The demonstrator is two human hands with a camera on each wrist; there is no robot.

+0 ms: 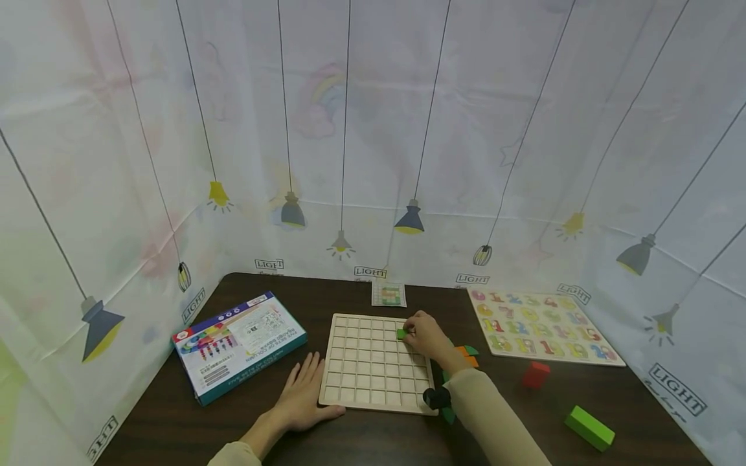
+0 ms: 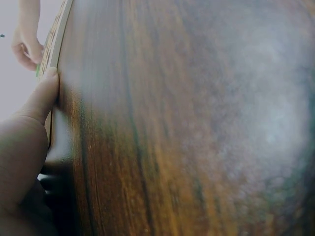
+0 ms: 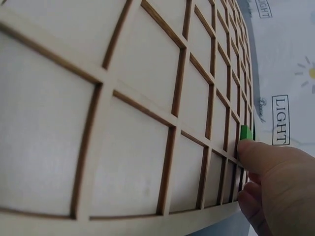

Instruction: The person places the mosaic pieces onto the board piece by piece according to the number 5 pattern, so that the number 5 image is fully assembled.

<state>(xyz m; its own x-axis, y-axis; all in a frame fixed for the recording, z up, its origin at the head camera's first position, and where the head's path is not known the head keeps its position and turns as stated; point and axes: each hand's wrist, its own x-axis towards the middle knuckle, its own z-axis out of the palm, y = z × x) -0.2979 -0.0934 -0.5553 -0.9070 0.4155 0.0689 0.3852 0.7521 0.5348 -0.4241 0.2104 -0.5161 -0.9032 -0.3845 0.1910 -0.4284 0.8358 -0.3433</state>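
Note:
A pale wooden board (image 1: 373, 362) with a grid of square recesses lies on the dark table. Over its far right part my right hand (image 1: 427, 335) pinches a small green block (image 1: 401, 334) between thumb and fingers. In the right wrist view the green block (image 3: 245, 132) shows at the thumb tip, near the far rows of the grid; whether it touches the board I cannot tell. My left hand (image 1: 303, 395) rests flat on the table at the board's left side, fingers spread. In the left wrist view its thumb touches the board's edge (image 2: 61, 34).
A boxed set (image 1: 239, 346) lies at the left. Behind the board is a small pattern card (image 1: 388, 295). Green and orange blocks (image 1: 466, 353) lie partly hidden beyond the right forearm. Farther right are a number board (image 1: 542, 323), a red block (image 1: 535, 375) and a long green block (image 1: 590, 428).

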